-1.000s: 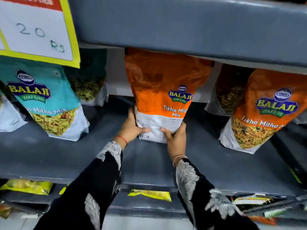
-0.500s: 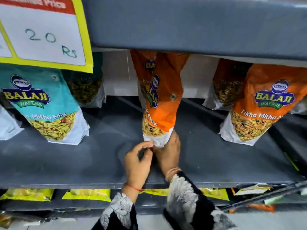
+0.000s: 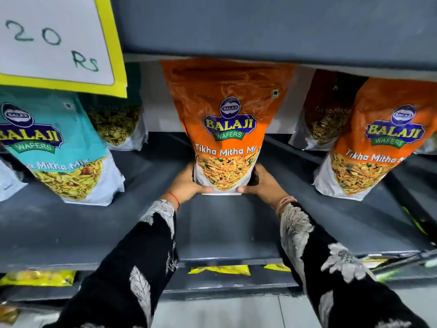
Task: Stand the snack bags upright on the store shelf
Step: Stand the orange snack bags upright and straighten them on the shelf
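Observation:
An orange Balaji Tikha Mitha Mix bag [image 3: 228, 119] stands upright in the middle of the grey shelf [image 3: 224, 228], front label facing me. My left hand [image 3: 186, 183] grips its lower left corner and my right hand [image 3: 266, 185] grips its lower right corner. Its top is tucked under the shelf above. A teal Balaji bag [image 3: 59, 147] stands to the left with a darker bag [image 3: 118, 124] behind it. Another orange bag [image 3: 378, 140] stands to the right, with one more orange bag [image 3: 328, 114] behind it.
A yellow-edged price card [image 3: 59, 43] reading 20 Rs hangs from the upper shelf [image 3: 272, 27] at top left. Yellow packets [image 3: 220, 269] lie on the lower shelf below. Bare shelf surface lies between the standing bags and along the front edge.
The orange bag has been turned from side-on to front-facing. My hands moved from pinching its bottom edge to holding both lower corners.

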